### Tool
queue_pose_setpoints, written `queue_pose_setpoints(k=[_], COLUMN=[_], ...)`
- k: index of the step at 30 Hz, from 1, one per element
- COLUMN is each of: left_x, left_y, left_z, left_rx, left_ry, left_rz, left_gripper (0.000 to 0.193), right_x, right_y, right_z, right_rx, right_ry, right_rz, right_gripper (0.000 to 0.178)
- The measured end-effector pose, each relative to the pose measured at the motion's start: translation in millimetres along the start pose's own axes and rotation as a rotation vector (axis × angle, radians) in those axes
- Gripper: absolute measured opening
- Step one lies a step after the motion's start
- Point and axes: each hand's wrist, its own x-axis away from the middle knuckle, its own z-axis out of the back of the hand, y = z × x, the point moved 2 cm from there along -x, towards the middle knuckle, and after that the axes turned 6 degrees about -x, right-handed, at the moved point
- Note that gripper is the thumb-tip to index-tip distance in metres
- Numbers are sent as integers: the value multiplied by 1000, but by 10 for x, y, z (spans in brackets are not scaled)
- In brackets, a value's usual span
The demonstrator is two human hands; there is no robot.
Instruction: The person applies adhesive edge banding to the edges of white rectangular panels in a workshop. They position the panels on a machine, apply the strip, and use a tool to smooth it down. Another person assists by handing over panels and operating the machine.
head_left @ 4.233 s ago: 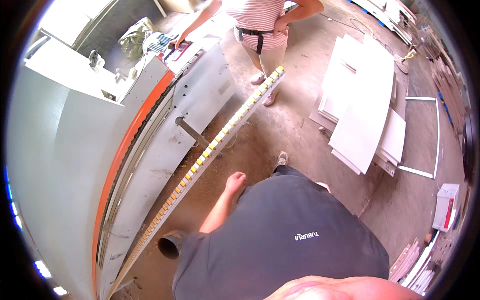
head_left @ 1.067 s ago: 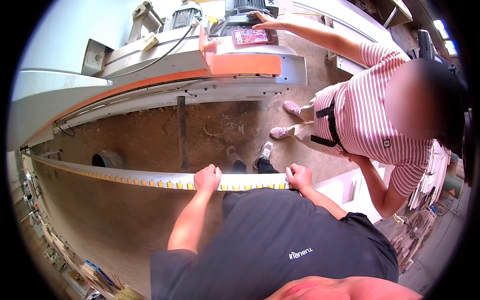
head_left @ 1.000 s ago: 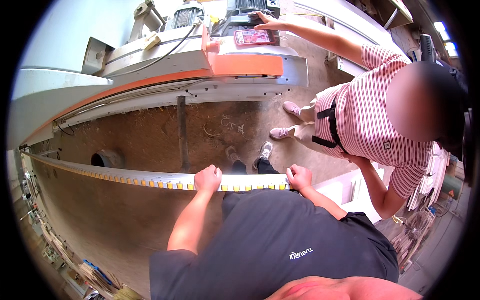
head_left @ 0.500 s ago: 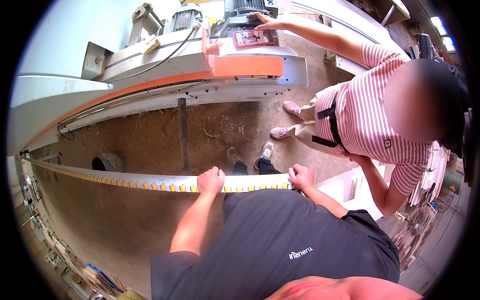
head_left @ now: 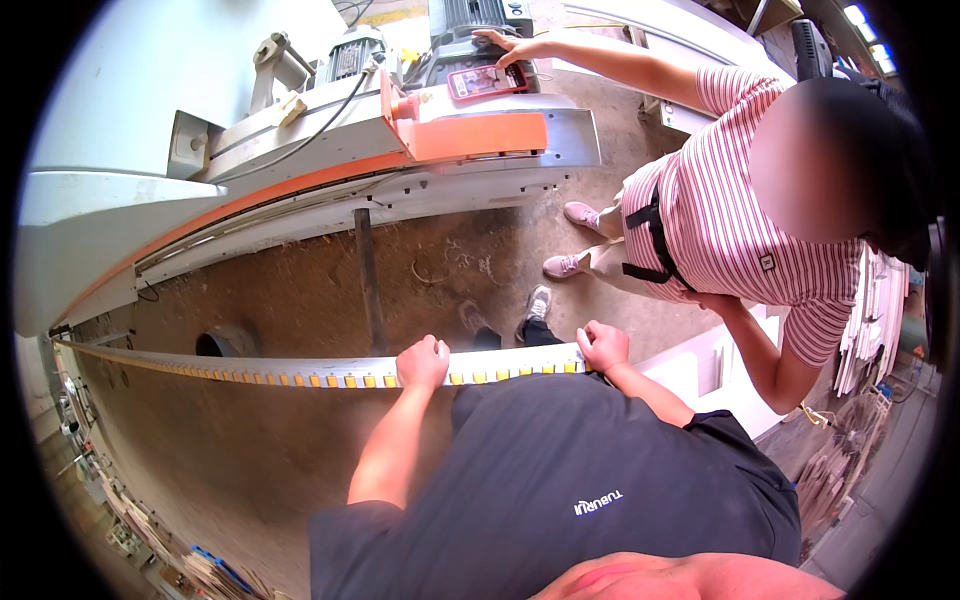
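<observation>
A long pale rail (head_left: 330, 368) with a row of yellow blocks along its near face runs across in front of my waist and stretches away to the far left. My left hand (head_left: 423, 362) is closed over it near the middle of the view. Close to the rail's right end, my right hand (head_left: 603, 347) is curled round it too, the fingertips partly hidden. The rail's far left end meets the corner of a large pale machine (head_left: 300, 235).
An orange guard (head_left: 480, 135) and motors (head_left: 470, 40) sit on the machine. A person in a striped shirt (head_left: 715, 190) stands at right, one hand beside a phone (head_left: 487, 82) on the machine. A dark post (head_left: 368, 275) and a pipe end (head_left: 225, 342) are beyond the rail.
The view has shifted slightly, and the co-worker's head appears higher. Both of my hands keep the same grip on the rail, which stays at about the same height.
</observation>
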Motion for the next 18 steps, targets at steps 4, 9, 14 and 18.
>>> queue_pose_setpoints(k=[4,9,14,18], left_x=[30,47,58,54], left_y=[30,36,46,42], left_z=[36,33,22,4], left_rx=[-10,-1,12,13], left_ry=[4,28,39,42], left_rz=[10,11,17,25], left_gripper=[37,37,37,37], right_x=[7,7,24,29], right_y=[25,37,23,20], right_z=[-11,-5,27,45], right_rx=[-5,-12,-34,-29], right_ry=[5,7,30,29], right_rz=[-10,6,19,15], right_gripper=[30,30,28,28])
